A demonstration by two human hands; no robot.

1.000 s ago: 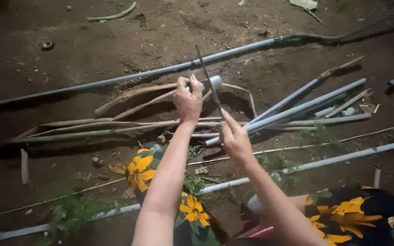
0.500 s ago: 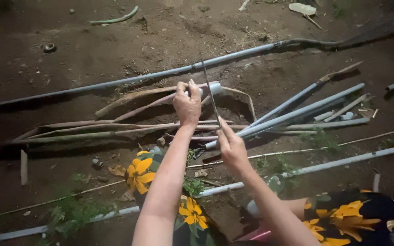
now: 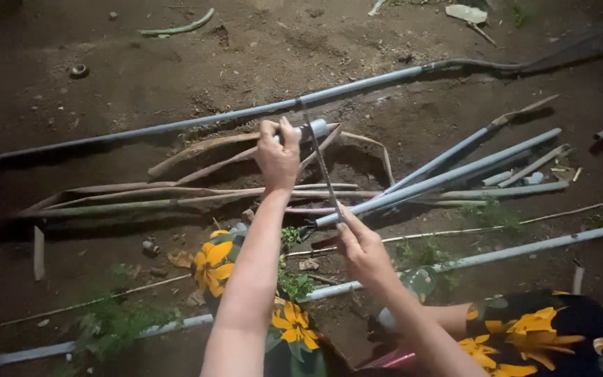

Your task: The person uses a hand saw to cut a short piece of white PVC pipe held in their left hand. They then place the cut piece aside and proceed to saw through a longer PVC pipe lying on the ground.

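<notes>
Here the left hand (image 3: 278, 155) grips a short grey plastic pipe (image 3: 314, 129); the right hand (image 3: 359, 246) clasps a thin metal saw blade (image 3: 322, 167). Best: steady pipe, even strokes

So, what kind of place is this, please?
Probably an outdoor yard or garden plot at night: bare soil ground, long grey pipes lying across it, dried plant stalks and small weeds.
</notes>
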